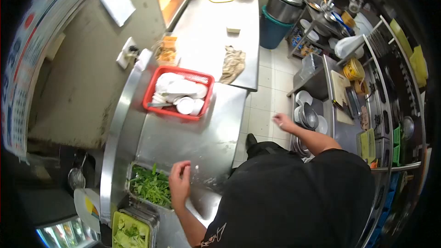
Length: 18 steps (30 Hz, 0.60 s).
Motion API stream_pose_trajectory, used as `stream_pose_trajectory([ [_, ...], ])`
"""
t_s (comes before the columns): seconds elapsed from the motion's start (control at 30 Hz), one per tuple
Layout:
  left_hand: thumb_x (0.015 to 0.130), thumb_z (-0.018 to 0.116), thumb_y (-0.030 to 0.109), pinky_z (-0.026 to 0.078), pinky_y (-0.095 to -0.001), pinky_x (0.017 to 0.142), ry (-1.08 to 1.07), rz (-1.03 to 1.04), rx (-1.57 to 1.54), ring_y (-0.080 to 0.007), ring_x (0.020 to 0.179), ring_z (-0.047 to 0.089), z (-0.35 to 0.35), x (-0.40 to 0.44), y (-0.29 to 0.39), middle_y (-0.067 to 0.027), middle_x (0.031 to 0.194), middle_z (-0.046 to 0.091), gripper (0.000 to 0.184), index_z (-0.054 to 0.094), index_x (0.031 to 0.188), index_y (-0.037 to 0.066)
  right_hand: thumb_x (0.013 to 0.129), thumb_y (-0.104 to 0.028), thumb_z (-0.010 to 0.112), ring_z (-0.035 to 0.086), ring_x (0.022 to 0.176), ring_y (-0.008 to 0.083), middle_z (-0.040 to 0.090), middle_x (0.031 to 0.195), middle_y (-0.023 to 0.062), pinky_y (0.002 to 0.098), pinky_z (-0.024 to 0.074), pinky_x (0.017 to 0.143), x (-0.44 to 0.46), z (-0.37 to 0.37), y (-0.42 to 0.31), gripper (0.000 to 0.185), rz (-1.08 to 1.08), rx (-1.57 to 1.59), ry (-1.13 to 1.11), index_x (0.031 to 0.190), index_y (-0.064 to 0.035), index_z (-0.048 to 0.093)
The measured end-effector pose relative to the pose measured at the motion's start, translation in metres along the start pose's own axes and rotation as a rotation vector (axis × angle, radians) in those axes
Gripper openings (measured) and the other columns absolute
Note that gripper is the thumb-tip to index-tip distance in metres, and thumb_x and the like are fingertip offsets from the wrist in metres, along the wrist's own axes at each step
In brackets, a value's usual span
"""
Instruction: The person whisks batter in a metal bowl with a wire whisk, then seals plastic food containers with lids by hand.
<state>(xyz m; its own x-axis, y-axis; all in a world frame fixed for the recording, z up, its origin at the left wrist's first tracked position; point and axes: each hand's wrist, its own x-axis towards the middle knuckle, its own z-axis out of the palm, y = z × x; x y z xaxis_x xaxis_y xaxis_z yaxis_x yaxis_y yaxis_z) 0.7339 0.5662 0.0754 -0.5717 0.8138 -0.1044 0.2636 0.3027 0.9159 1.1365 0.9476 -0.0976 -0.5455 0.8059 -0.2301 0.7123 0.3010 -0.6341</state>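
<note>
My left hand [180, 183] hovers over the steel counter, beside a metal tray of green leaves [152, 185]. Its fingers are loosely bent, and nothing shows in them. Out to my other side, my right hand [285, 122] hangs above the tiled floor near the lower shelf, fingers slightly curled and without any visible object. Below the leaf tray is a yellow-green container of lettuce leaves [131, 234]. Farther along the counter, a red plastic basket [202, 76] holds white crockery and a white cloth or bag.
A crumpled cloth [233, 64] lies on the far counter [202, 27]. A clear box of orange-brown food [168, 54] stands by the wall. A teal bin [273, 30] with a large metal pot stands on the floor. Stacked bowls [307, 115] fill the right shelf. Another person's hand shows at the top.
</note>
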Motion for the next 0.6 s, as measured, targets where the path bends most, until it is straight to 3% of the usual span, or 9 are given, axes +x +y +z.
stream_pose_trajectory([
  [0.07, 0.096, 0.057, 0.006, 0.050, -0.0358, 0.080, -0.065, 0.252, 0.307, -0.0273, 0.094, 0.064, 0.010, 0.045, 0.046, -0.0131, 0.101, 0.066, 0.015, 0.066, 0.109, 0.003, 0.094, -0.025, 0.059, 0.061, 0.058, 0.0266, 0.060, 0.068, 0.0112, 0.0447, 0.0469, 0.052, -0.021, -0.038, 0.123, 0.026, 0.663, 0.095, 0.081, 0.098, -0.0001, 0.067],
  [0.17, 0.095, 0.058, 0.006, 0.049, -0.0391, 0.083, -0.098, 0.422, 0.425, -0.0334, 0.096, 0.062, 0.050, 0.105, 0.112, -0.0164, 0.102, 0.065, 0.014, 0.065, 0.106, 0.002, 0.085, -0.014, 0.057, 0.072, 0.080, 0.0328, 0.072, 0.093, 0.0256, 0.0426, 0.0555, 0.063, -0.070, -0.052, 0.261, 0.024, 0.607, -0.359, 0.296, 0.077, 0.0023, 0.072],
  [0.2, 0.095, 0.058, 0.005, 0.048, -0.0402, 0.084, -0.107, 0.437, 0.406, -0.0351, 0.096, 0.061, 0.070, 0.122, 0.129, -0.0171, 0.102, 0.065, 0.013, 0.065, 0.106, 0.002, 0.081, -0.019, 0.063, 0.071, 0.078, 0.0281, 0.074, 0.093, 0.0168, 0.0417, 0.0556, 0.064, -0.066, -0.054, 0.298, 0.019, 0.474, -0.866, -0.368, 0.080, -0.0043, 0.074],
  [0.23, 0.094, 0.058, 0.005, 0.048, -0.0408, 0.085, -0.115, 0.402, 0.378, -0.0355, 0.097, 0.061, 0.094, 0.138, 0.144, -0.0171, 0.103, 0.065, 0.013, 0.065, 0.106, 0.002, 0.077, -0.025, 0.070, 0.071, 0.076, 0.0235, 0.075, 0.093, 0.0080, 0.0407, 0.0557, 0.064, -0.062, -0.055, 0.335, 0.017, 0.014, -1.204, -0.869, 0.084, -0.0109, 0.076],
  [0.27, 0.094, 0.059, 0.005, 0.048, -0.0415, 0.086, -0.121, 0.364, 0.348, -0.0359, 0.097, 0.061, 0.120, 0.154, 0.155, -0.0170, 0.103, 0.064, 0.013, 0.064, 0.106, 0.001, 0.081, -0.022, 0.067, 0.070, 0.074, 0.0265, 0.074, 0.090, 0.0135, 0.0411, 0.0546, 0.062, -0.071, -0.044, 0.371, 0.021, 0.024, -0.531, -0.714, 0.095, -0.0078, 0.074],
  [0.3, 0.094, 0.059, 0.005, 0.048, -0.0421, 0.087, -0.133, 0.323, 0.322, -0.0363, 0.097, 0.061, 0.147, 0.167, 0.164, -0.0170, 0.104, 0.064, 0.013, 0.064, 0.106, 0.001, 0.083, -0.022, 0.066, 0.069, 0.074, 0.0251, 0.073, 0.089, 0.0121, 0.0403, 0.0548, 0.062, -0.071, -0.041, 0.367, 0.020, 0.108, -0.376, -0.694, 0.095, -0.0075, 0.073],
  [0.37, 0.093, 0.060, 0.005, 0.047, -0.0432, 0.091, -0.212, 0.273, 0.328, -0.0371, 0.101, 0.061, 0.207, 0.195, 0.155, -0.0173, 0.106, 0.064, 0.014, 0.064, 0.106, 0.001, 0.088, -0.023, 0.064, 0.068, 0.073, 0.0224, 0.070, 0.086, 0.0093, 0.0387, 0.0550, 0.061, -0.059, -0.029, 0.347, 0.018, 0.760, 0.335, -0.424, 0.095, -0.0071, 0.071],
  [0.43, 0.092, 0.061, 0.005, 0.048, -0.0427, 0.093, -0.354, 0.369, 0.466, -0.0364, 0.104, 0.061, 0.254, 0.221, 0.144, -0.0174, 0.106, 0.064, 0.015, 0.065, 0.106, 0.001, 0.093, -0.023, 0.062, 0.066, 0.072, 0.0196, 0.068, 0.084, 0.0064, 0.0370, 0.0553, 0.060, -0.046, -0.012, 0.336, 0.018, 0.956, 0.769, -0.269, 0.095, -0.0067, 0.069],
  [0.6, 0.092, 0.062, 0.006, 0.047, -0.0414, 0.095, -0.477, 0.353, 0.414, -0.0350, 0.106, 0.060, 0.316, 0.268, 0.185, -0.0147, 0.105, 0.065, 0.013, 0.067, 0.103, 0.003, 0.094, -0.025, 0.064, 0.065, 0.071, 0.0183, 0.067, 0.083, 0.0064, 0.0372, 0.0561, 0.061, 0.014, -0.037, 0.296, 0.019, 0.659, 0.485, -0.445, 0.100, -0.0074, 0.066],
])
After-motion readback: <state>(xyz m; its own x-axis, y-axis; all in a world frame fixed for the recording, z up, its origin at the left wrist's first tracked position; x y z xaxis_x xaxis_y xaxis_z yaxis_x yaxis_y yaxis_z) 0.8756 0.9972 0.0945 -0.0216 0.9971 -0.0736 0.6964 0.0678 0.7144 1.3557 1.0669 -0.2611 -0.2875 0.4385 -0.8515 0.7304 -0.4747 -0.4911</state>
